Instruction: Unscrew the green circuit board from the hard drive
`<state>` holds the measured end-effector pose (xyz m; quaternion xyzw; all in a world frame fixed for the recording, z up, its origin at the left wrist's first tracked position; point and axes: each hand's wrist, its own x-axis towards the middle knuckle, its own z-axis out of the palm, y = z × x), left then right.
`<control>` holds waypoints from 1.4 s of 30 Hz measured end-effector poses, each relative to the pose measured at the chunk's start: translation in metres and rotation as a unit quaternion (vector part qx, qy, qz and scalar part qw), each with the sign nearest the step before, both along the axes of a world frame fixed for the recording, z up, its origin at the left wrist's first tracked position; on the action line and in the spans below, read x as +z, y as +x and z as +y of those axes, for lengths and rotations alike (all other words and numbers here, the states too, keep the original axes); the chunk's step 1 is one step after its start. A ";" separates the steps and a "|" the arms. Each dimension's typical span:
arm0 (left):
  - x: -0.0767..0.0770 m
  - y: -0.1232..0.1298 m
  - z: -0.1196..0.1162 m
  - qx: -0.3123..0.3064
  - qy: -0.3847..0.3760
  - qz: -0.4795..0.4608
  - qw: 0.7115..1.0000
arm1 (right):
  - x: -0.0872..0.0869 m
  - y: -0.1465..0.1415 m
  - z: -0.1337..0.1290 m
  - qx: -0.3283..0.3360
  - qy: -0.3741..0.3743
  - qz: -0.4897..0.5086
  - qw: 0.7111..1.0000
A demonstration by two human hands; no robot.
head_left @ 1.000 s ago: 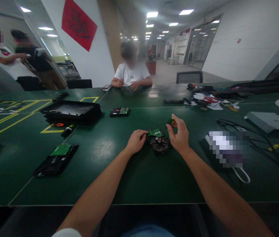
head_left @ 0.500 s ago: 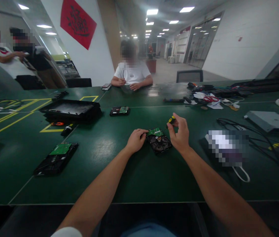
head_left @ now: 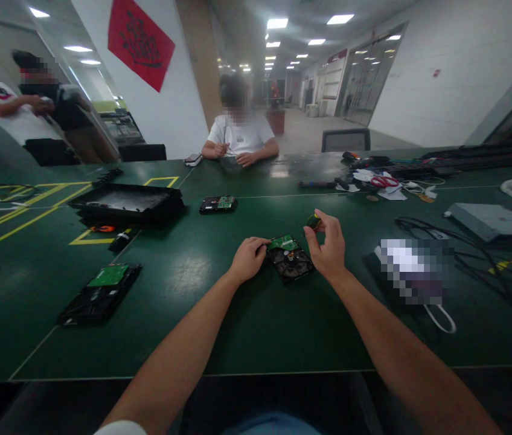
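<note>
A hard drive [head_left: 291, 266] with a green circuit board lies in front of me on the green table. My left hand [head_left: 251, 258] grips its left edge, the fingertips resting at the corner by the circuit board. Between the thumb and fingers of my right hand [head_left: 328, 241] is a small screwdriver with a yellow and black handle [head_left: 313, 221]. It is held above the drive's right side; its tip is too fine and dark to make out against the drive.
To the left lie another hard drive [head_left: 102, 293], a black tray [head_left: 129, 202] and a black object [head_left: 119, 240]. A third drive [head_left: 218, 204] sits farther back. On the right are a phone-like device [head_left: 412, 272], cables [head_left: 477, 260] and a grey box [head_left: 496, 220]. A person [head_left: 240, 136] sits opposite.
The screwdriver handle has turned in my right hand's fingers, showing less yellow. My left hand and the hard drive keep their places; the whole view has shifted slightly.
</note>
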<state>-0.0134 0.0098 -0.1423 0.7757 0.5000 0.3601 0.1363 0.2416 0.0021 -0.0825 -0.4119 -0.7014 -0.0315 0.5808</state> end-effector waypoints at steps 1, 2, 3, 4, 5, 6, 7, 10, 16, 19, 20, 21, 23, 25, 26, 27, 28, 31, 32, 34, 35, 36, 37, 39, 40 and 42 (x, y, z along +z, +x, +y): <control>0.000 0.000 0.000 0.000 -0.001 0.000 1.000 | -0.001 0.000 0.000 0.007 -0.004 0.001 1.000; 0.000 0.000 0.000 0.000 -0.002 0.000 1.000 | -0.001 0.000 0.001 0.015 -0.010 0.003 1.000; 0.000 0.000 0.000 0.000 -0.001 0.000 1.000 | -0.002 0.000 0.002 0.023 -0.014 0.007 1.000; 0.000 0.000 0.000 0.000 -0.001 0.001 1.000 | -0.003 0.000 0.002 0.028 -0.018 0.010 0.999; 0.000 0.000 0.000 0.000 0.000 0.002 1.000 | -0.004 0.000 0.003 0.029 -0.019 0.012 0.999; 0.000 0.000 0.000 -0.001 0.001 0.003 1.000 | -0.004 0.000 0.003 0.025 -0.019 0.012 0.999; 0.000 0.000 0.000 -0.002 0.002 0.003 1.000 | -0.004 0.000 0.003 0.019 -0.015 0.009 1.000; -0.001 0.000 0.000 -0.005 0.008 0.001 1.000 | -0.001 0.000 0.001 0.001 -0.001 0.002 1.000; -0.001 0.000 0.000 0.001 0.003 0.002 1.000 | -0.001 0.000 0.000 0.011 -0.018 -0.003 1.000; 0.000 -0.001 0.000 0.000 0.000 0.003 1.000 | -0.003 0.000 0.002 0.024 -0.023 0.006 0.999; 0.000 -0.001 0.000 0.000 0.000 0.003 1.000 | -0.002 0.000 0.002 0.022 -0.019 0.006 1.000; 0.000 -0.001 0.000 0.000 0.001 0.004 1.000 | -0.002 0.000 0.001 0.016 -0.012 0.005 1.000; -0.001 -0.001 0.000 -0.002 0.004 0.004 1.000 | 0.000 0.000 0.001 0.001 0.004 0.000 1.000; -0.001 -0.001 0.000 -0.003 0.006 0.002 1.000 | 0.002 0.000 -0.001 -0.003 0.014 -0.005 1.000; -0.001 -0.001 0.000 -0.002 0.007 0.001 1.000 | 0.002 0.000 -0.001 0.000 0.014 -0.006 1.000; -0.001 0.000 0.000 -0.002 0.006 0.001 1.000 | 0.002 0.000 -0.001 0.002 0.011 -0.005 1.000; -0.001 0.000 0.000 -0.001 0.006 0.001 1.000 | 0.002 0.000 -0.001 0.004 0.008 -0.004 1.000; -0.001 0.000 0.000 -0.002 0.006 0.002 1.000 | -0.001 0.000 0.000 0.015 -0.007 0.001 1.000; -0.001 0.000 0.000 -0.002 0.006 0.000 1.000 | -0.002 0.000 0.001 0.020 -0.011 0.001 1.000; -0.001 0.000 0.000 -0.002 0.006 -0.001 1.000 | -0.004 0.000 0.002 0.027 -0.014 0.001 1.000; -0.001 0.000 0.000 -0.002 0.006 -0.002 1.000 | -0.004 0.000 0.002 0.026 -0.013 0.000 1.000; -0.001 0.000 0.000 -0.001 0.005 -0.001 1.000 | -0.004 0.000 0.003 0.021 -0.009 0.000 1.000; -0.001 0.000 0.000 0.000 0.004 -0.001 1.000 | -0.004 0.000 0.002 0.014 -0.004 0.000 1.000; -0.001 0.000 0.000 0.000 0.003 0.001 1.000 | -0.003 0.000 0.002 0.000 0.005 -0.003 1.000; -0.001 0.000 0.000 -0.001 0.003 0.002 1.000 | -0.002 0.000 0.001 -0.006 0.008 -0.005 1.000; 0.000 0.000 -0.001 -0.003 0.004 0.001 1.000 | -0.001 0.000 0.000 -0.012 0.010 -0.009 1.000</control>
